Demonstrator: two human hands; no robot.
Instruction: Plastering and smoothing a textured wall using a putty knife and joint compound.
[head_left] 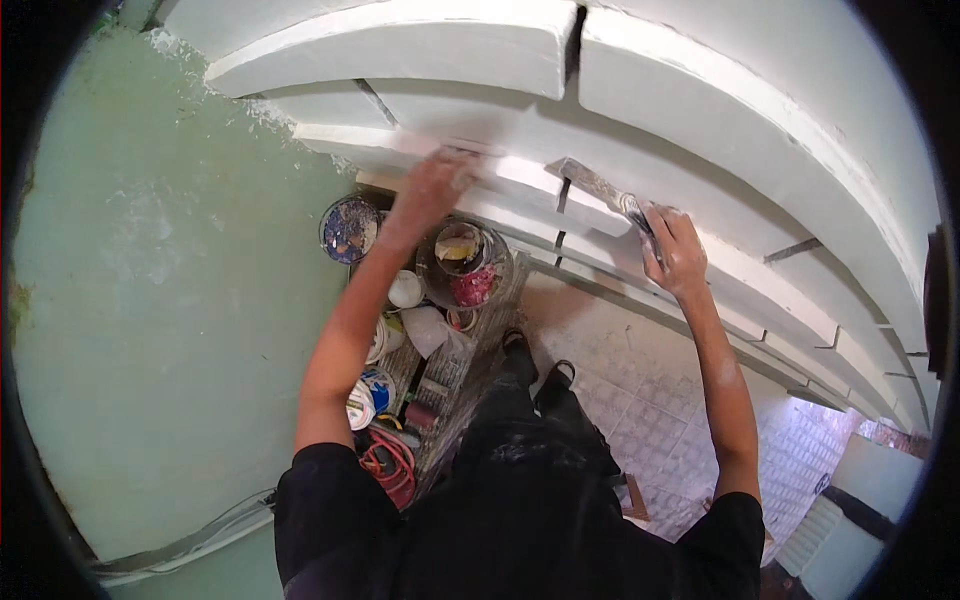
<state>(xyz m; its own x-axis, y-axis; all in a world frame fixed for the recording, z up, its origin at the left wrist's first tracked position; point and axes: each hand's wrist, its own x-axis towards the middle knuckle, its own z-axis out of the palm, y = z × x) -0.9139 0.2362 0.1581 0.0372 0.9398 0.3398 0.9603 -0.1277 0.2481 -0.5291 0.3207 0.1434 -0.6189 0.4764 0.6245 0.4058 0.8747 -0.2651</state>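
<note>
My right hand point(678, 250) grips the handle of a putty knife point(598, 187). Its flat, whitish-smeared blade points up and left, over a white stepped ledge point(520, 180) crossed by narrow dark gaps. Farther left along the same ledge is my left hand point(432, 195), its fingers smeared by motion. A thin dark edge shows by those fingers, but I cannot make out whether they hold it. Pale dust or filler marks both hands. Above them, a larger curved white band point(690, 75) is split by a wide dark gap.
A green wall point(170, 300) with white smears fills the left side. Below my left arm, a paint-spattered bucket point(352, 230), a large tub point(430, 275) and a coiled red cord point(388, 462) crowd a worn plank platform point(465, 385). Pale floor tiles point(650, 430) lie beyond my feet.
</note>
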